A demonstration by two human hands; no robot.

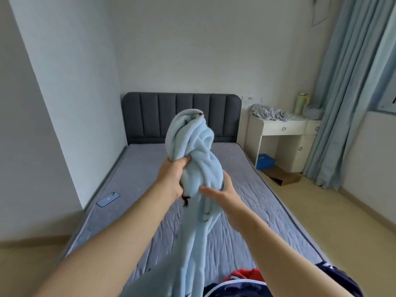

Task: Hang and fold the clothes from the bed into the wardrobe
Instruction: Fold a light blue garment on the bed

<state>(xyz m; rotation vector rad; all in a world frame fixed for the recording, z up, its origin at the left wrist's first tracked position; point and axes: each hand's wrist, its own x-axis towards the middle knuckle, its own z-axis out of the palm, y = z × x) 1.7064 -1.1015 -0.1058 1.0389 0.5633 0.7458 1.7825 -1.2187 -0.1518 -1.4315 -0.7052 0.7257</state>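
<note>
Holding a light-blue fleece garment [199,146] up over the middle of the bed [137,168].

Left hand [174,176]: fingers curled tight into a bunch of the fleece, apparently carrying its weight.

Right hand [221,190]: fingers straight along the far side of the fabric, thumb laid across the front. It touches the fleece; no clench seen.

Garment is twisted and bunched above the hands. Its lower part hangs toward the foot of the bed and runs out of view.

Progress, judged: not far along.
- This piece is lifted, but neither folded nor on a hanger.
- Left to do: a red garment [246,273] and a navy garment [285,286] lie at the foot of the bed.
- Wardrobe is not in view, so what is already stored cannot be told.

Also noted:
- A phone [108,199] lies at the bed's left edge.
- Crumpled grey cloth [267,113] sits on the white desk [282,127] right of the bed's head. Whether it belongs to the job is unclear.
</note>
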